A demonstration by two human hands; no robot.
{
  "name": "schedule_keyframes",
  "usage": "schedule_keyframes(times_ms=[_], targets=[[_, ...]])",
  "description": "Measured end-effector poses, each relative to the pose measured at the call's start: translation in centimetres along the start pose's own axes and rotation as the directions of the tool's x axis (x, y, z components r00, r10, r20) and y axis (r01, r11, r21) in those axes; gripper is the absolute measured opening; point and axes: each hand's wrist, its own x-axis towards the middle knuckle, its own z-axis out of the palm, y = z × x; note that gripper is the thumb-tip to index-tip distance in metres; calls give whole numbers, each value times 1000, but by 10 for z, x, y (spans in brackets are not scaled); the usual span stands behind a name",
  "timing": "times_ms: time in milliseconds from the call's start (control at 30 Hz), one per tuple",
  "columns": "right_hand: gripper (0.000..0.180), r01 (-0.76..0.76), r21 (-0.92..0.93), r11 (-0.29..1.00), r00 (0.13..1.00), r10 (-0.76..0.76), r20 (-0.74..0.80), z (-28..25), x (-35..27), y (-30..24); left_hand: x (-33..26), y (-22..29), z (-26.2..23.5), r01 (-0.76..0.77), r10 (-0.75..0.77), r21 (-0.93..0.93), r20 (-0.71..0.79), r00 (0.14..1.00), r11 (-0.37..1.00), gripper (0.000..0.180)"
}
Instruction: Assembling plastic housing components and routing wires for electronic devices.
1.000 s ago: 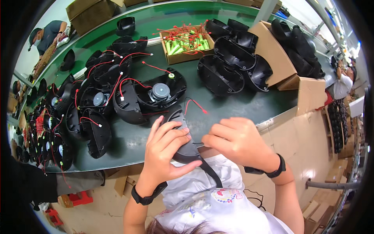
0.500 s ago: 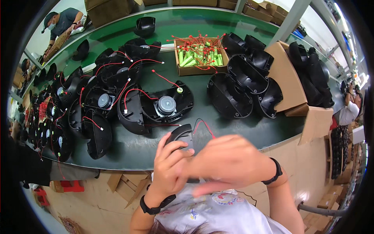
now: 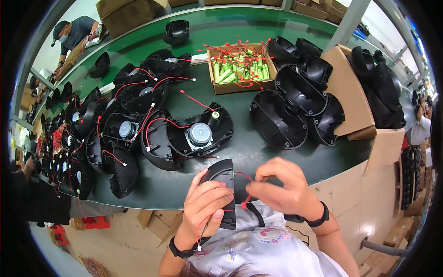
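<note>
Gripping a black curved housing (image 3: 223, 187) at the green bench's near edge (image 3: 175, 198), the left hand (image 3: 203, 210) is hiding its middle; the right hand (image 3: 284, 189) is pinching a red wire (image 3: 246, 199), its end hidden.

Battery box (image 3: 240, 69) behind speaker shell (image 3: 198, 134) on table (image 3: 258, 161)

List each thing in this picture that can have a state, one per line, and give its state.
Left hand: gripping the curved black plastic part.
Right hand: pinching the red wire beside that part.
Cardboard box of green batteries: open, full.
Black shell with speaker: lying open side up, red wires loose.
Empty black shells: stacked, overlapping.
Large carton: open, holding black shells.
</note>
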Motion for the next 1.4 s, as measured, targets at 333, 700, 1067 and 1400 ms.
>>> schedule_keyframes(times_ms=[333,700,1067,1400], targets=[[23,96,254,962,981,-135,142,16,2,-4,-3,-3,-7,38,-36,-13,144,989,999,38],[19,234,36,972,970,-231,-70,23,22,-4,-7,3,3,16,-8,-92,87,996,996,30],[46,-505,741,443,855,375,358,57,-2,27,-18,-5,-12,139,-137,-130,22,990,982,48],[43,-270,913,306,949,244,199,77,-2,27,-15,13,-15,249,-252,-82,-32,967,965,40]])
